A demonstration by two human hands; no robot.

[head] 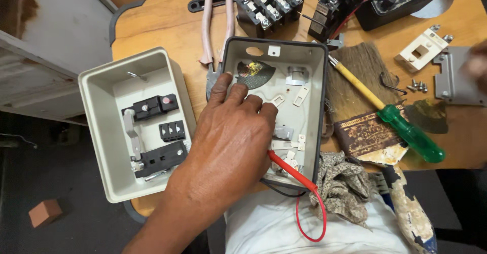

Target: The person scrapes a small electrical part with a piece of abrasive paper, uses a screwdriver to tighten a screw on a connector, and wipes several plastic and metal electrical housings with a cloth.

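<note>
While the opened switch box (137, 127) is lying beside it, we are resting our left hand (231, 132), fingers spread and holding nothing, inside the part-stripped enclosure (317, 76); our blurred right hand (477, 63) we cannot tell.

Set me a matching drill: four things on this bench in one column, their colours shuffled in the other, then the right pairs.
Things:
1. Screwdriver handle
2. Probe under the left hand
3. Plier grips
4. Open hinged lid

Colours:
A. Pink
B. Beige
C. Green
D. Red

Pairs: 1-C, 2-D, 3-A, 4-B
</note>
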